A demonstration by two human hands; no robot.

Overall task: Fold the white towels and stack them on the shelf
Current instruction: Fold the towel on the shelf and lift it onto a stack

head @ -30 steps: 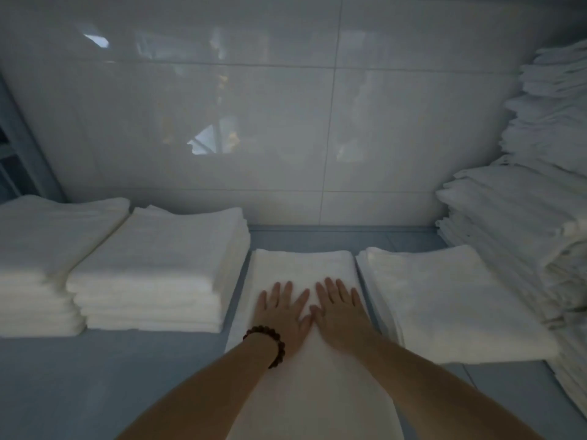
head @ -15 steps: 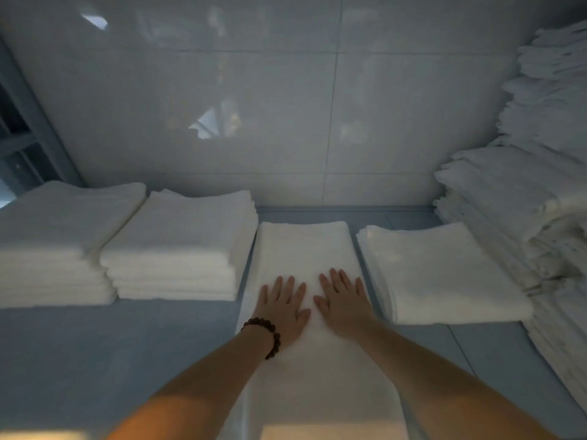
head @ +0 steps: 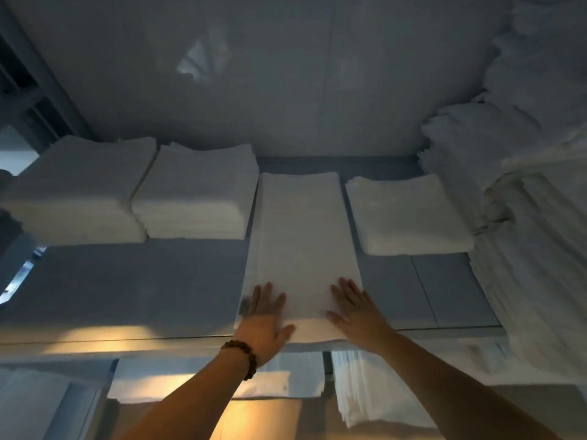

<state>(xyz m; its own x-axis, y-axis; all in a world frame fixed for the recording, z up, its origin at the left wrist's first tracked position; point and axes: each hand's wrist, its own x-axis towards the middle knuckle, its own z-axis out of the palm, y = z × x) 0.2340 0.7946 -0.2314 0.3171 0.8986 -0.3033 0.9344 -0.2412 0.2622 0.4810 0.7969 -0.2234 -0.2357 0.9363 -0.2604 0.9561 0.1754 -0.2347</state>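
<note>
Head view: a grey-blue shelf board (head: 127,281) runs in front of a glossy pale tiled wall (head: 254,74)
Far left: a thick stack of folded white towels (head: 73,192), with a second, like stack (head: 197,192) pressed against its right side
Left hand (head: 265,319): flat, fingers straight and spread, pressing the near left corner of the long towel; a dark beaded bracelet (head: 243,357) on the wrist
Centre: a long, narrow folded white towel (head: 301,236) lies flat on the shelf, its near end at the front edge
Right hand (head: 357,309): flat, fingers straight, resting on the towel's near right edge, grasping nothing
Right of centre: a low pile of folded white towels (head: 409,214), a strip of bare shelf between it and the long towel
Far right: a tall ragged heap of white towels (head: 524,185) crowds the shelf end, just beside the low pile
Below: blurred white cloth (head: 365,389) on a lower level
</note>
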